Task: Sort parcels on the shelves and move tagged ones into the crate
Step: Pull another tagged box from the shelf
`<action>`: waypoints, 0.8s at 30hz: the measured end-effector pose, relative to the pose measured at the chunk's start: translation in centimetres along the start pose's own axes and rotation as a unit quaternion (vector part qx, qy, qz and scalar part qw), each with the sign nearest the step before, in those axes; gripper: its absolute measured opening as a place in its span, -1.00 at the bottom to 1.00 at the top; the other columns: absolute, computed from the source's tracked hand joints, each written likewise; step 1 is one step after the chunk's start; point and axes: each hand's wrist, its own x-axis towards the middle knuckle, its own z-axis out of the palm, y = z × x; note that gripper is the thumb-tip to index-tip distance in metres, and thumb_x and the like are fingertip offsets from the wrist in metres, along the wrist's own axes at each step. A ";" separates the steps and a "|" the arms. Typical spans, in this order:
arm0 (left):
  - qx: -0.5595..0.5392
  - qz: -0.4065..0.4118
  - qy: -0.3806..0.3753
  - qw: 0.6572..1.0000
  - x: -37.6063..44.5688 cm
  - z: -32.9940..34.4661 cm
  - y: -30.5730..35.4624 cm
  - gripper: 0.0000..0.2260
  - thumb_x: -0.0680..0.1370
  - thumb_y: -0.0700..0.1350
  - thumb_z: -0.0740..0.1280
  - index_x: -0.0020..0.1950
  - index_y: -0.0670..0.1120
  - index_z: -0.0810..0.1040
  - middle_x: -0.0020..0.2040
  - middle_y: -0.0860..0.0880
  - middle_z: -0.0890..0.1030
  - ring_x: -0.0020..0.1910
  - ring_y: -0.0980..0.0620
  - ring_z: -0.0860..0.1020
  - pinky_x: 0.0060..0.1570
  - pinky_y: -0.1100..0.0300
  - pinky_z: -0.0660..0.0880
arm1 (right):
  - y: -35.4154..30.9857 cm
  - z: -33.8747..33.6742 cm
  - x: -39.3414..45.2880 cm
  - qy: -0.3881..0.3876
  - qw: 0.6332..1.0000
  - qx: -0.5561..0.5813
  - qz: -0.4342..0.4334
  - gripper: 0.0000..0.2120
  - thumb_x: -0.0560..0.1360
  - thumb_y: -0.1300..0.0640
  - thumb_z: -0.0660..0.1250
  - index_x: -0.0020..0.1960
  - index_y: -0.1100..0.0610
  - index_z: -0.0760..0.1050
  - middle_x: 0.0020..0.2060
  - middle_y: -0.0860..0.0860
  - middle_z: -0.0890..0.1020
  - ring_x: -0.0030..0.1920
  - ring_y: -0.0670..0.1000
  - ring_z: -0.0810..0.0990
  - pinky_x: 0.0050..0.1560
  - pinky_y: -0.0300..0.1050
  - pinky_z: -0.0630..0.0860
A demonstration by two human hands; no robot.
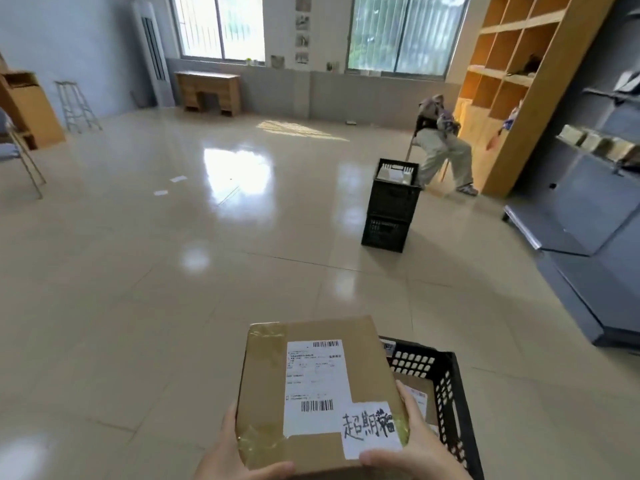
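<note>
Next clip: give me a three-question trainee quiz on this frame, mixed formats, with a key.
1. True or false: both the left hand and the right hand hold the cardboard parcel.
2. Multiple choice: the handwritten tag sits at the parcel's A) far left corner B) near right corner C) centre.
3. Fill in: the near crate lies to the parcel's ____; the stacked crates stand farther off on the floor.

Key: 1 true; 2 B; 3 right.
</note>
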 end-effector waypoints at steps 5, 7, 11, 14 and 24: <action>-0.009 -0.002 -0.079 0.997 7.2 1.7 -1.0 0.07 -0.07 0.12 0.66 0.35 0.18 0.21 0.14 0.15 0.58 0.07 0.22 0.58 0.01 0.33 0.47 | 2.4 -0.3 3.3 0.040 0.997 0.043 0.052 0.47 -0.11 -0.19 0.65 0.52 -0.07 -0.23 0.46 -0.08 0.20 0.40 -0.02 0.31 0.43 0.04 0.21; -0.007 -0.006 -0.115 0.993 10.3 2.8 -1.5 0.04 -0.03 0.04 0.68 0.34 0.16 0.23 0.11 0.10 0.61 0.03 0.23 0.60 -0.09 0.37 0.50 | 3.1 -0.9 4.6 0.058 0.994 0.058 0.075 0.44 -0.08 -0.13 0.66 0.52 -0.05 -0.22 0.46 -0.07 0.19 0.35 -0.03 0.32 0.37 -0.01 0.23; 0.019 -0.049 -0.173 0.983 16.2 5.6 -2.6 0.24 -0.07 0.14 0.65 0.48 -0.03 0.09 0.29 -0.01 0.47 0.24 0.04 0.49 0.24 0.13 0.44 | 4.7 -2.2 6.8 0.082 0.983 0.090 0.140 0.45 -0.09 -0.07 0.68 0.52 -0.01 -0.21 0.46 -0.03 0.19 0.30 -0.03 0.32 0.40 0.01 0.21; 0.045 -0.092 -0.203 0.974 19.5 7.5 -3.8 0.35 -0.11 0.24 0.62 0.51 -0.03 -0.04 0.37 0.02 0.37 0.33 0.02 0.39 0.34 0.03 0.35 | 5.8 -2.6 9.5 0.094 0.975 0.086 0.180 0.58 -0.26 -0.15 0.67 0.53 0.01 -0.20 0.48 -0.01 0.17 0.44 0.03 0.23 0.47 0.08 0.12; 0.120 -0.170 -0.222 0.952 29.1 10.1 -10.0 0.43 -0.11 0.17 0.63 0.52 -0.09 -0.19 0.43 -0.08 0.26 0.39 -0.07 0.29 0.38 -0.04 0.29 | 11.5 -1.0 19.7 0.126 0.959 0.018 0.254 0.37 0.02 -0.07 0.64 0.50 -0.14 -0.27 0.49 -0.03 0.11 0.42 0.03 0.20 0.41 0.09 0.20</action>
